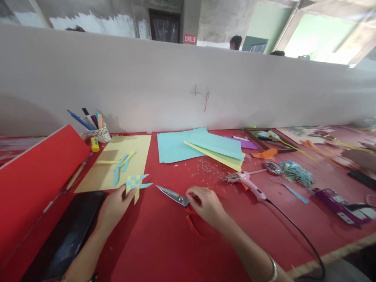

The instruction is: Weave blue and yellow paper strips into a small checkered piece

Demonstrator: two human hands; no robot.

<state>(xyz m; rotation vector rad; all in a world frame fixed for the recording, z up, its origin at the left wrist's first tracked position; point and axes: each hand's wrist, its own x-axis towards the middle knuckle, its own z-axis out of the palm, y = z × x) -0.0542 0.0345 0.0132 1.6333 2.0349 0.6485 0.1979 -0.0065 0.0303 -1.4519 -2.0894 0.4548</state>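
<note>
My left hand (113, 206) pinches a small woven piece of blue and yellow paper strips (136, 183) at its lower edge, just off the corner of a yellow sheet (133, 147). My right hand (207, 203) rests on the red handles of a pair of scissors (173, 194) that lie on the red table (158, 239), blades shut and pointing left toward the woven piece. Loose blue and yellow strips (120, 164) lie on the yellow sheet.
A black tablet (70, 235) and a red board (35, 176) lie at the left, a pen cup (100, 131) behind them. Blue and yellow sheets (202, 147) sit centre back. A pink glue gun (249, 182) with its black cord lies right, with craft clutter beyond. A white partition (188, 86) backs the table.
</note>
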